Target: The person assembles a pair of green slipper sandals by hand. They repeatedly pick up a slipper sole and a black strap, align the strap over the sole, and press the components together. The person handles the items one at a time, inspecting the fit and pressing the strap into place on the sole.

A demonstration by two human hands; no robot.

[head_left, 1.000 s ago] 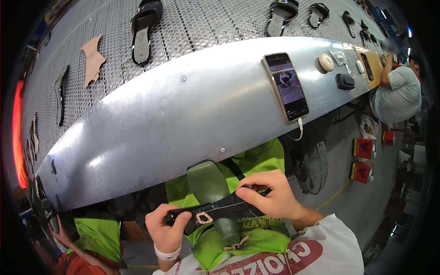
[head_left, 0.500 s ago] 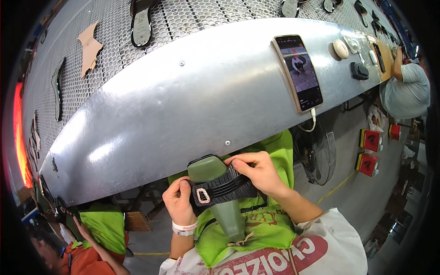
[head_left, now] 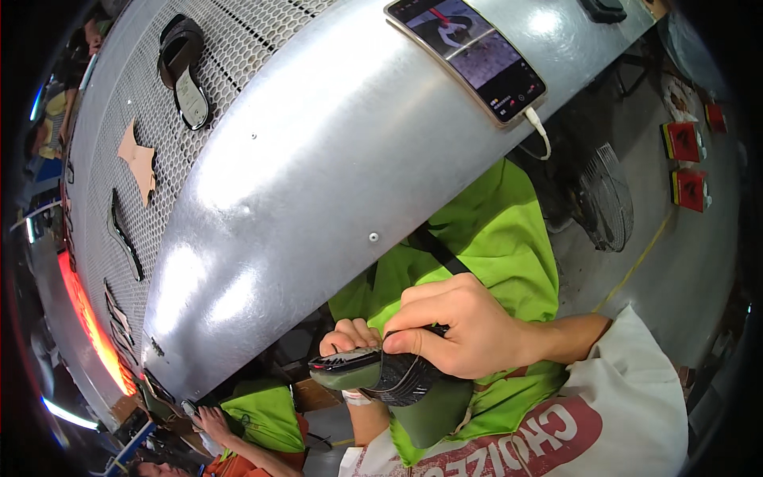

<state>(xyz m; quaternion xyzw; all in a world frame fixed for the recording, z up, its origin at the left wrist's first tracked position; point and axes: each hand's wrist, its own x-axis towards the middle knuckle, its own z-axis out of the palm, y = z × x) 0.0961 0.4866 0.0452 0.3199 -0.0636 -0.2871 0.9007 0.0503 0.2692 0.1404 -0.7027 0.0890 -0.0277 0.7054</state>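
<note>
Over my lap a green shoe last lies tilted, its toe pointing left and a dark rim along the toe's upper edge. A black ribbed sandal strap wraps round its front part. My left hand is closed on the far side of the last, fingertips curled over by the toe; its palm is hidden. My right hand is closed on the strap's edge, thumb and forefinger pinching it against the last. The strap's buckle does not show.
A metal table curves in front of me, bearing a phone with a white cable. Beyond it, a honeycomb conveyor carries a sandal and a beige cut piece. A fan stands right; a co-worker's hand is lower left.
The last has been turned onto its side, taking the buckle out of sight. My left hand has moved behind it, and my right hand has come over the strap. The view has shifted.
</note>
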